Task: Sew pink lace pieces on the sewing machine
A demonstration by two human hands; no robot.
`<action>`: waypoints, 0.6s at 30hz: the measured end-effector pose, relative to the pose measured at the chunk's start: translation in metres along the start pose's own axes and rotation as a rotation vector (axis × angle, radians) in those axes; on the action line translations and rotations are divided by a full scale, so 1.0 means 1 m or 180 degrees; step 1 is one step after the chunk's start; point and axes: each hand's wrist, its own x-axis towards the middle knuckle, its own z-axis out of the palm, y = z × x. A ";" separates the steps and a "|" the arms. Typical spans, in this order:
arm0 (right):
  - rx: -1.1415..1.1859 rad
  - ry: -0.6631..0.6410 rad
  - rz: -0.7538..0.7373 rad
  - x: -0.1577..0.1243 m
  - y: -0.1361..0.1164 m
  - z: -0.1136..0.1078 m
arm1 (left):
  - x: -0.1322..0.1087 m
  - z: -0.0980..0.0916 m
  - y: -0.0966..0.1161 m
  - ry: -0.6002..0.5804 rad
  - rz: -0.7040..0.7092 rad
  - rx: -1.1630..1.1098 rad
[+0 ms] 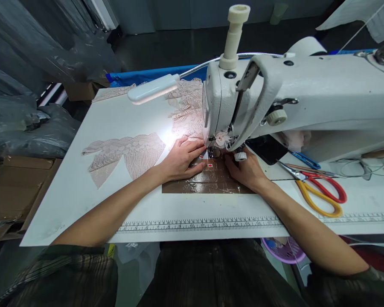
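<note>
A white sewing machine (307, 94) stands on the white table (83, 204). My left hand (182, 160) lies flat, fingers stretched toward the presser foot (213, 152), pressing on pale lace fabric there. My right hand (245, 168) rests on the other side of the needle, fingers curled down by a small knob; what it holds is hidden. Under both hands is a brown taped patch (208, 183) with small red marks. A pile of pink lace (187, 106) lies behind the needle, lit by the machine's lamp (153, 88).
A cut lace piece (124, 155) lies at the left of the table. Scissors with red and yellow handles (320, 192) and blue tweezers (304, 160) lie at the right. A printed ruler (198, 224) runs along the front edge. Cardboard boxes (16, 187) and plastic bags stand at left.
</note>
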 end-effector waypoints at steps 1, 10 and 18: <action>0.0026 0.0002 -0.0005 0.000 0.000 0.000 | 0.001 0.000 -0.001 -0.0003 0.0006 -0.0013; 0.0356 0.0030 -0.0045 0.001 0.001 -0.003 | -0.006 0.006 0.006 0.0517 -0.0122 0.0014; 0.0222 0.0050 -0.0035 0.002 0.001 -0.001 | 0.027 0.001 -0.026 0.0601 -0.0674 -0.0128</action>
